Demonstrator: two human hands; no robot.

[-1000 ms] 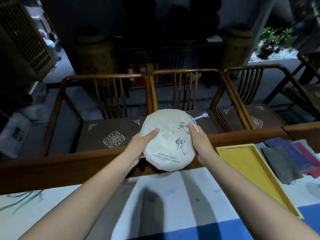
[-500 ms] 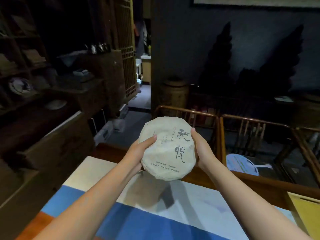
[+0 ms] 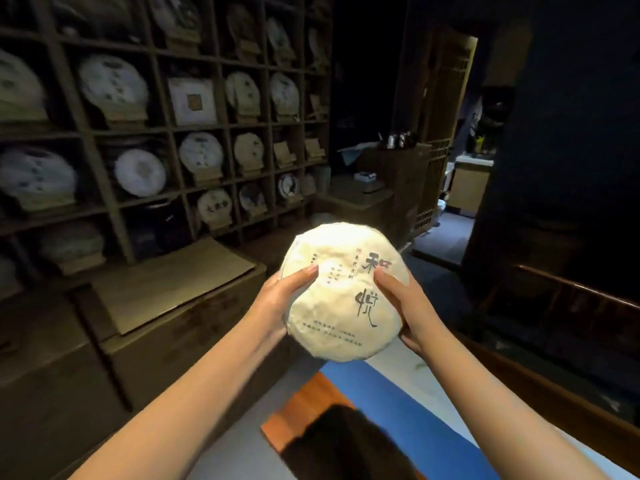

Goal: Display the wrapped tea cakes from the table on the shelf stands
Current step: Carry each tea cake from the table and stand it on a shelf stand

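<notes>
view has swung left since a sec ago: chairs and the yellow tray are gone from sight, and the shelf (image 3: 166, 129) w/ its rows of displayed cakes now fills the upper left. the wrapped tea cake (image 3: 343, 292) is carried same as before, up in the air in front of the chest, printed face toward the camera, off the counter (image 3: 398, 410) whose blue/orange cloth corner shows below. left hand (image 3: 277, 303) grips its left edge, thumb across the face; right hand (image 3: 405, 306) grips the right edge the same way, so both grips are clamped on the cake. meaning, imo: pickup is done and the carry is under way, the person now facing the shelf. some stands (image 3: 313, 148) on the right look bare, though it's dim & blurry. placing not yet done.
</notes>
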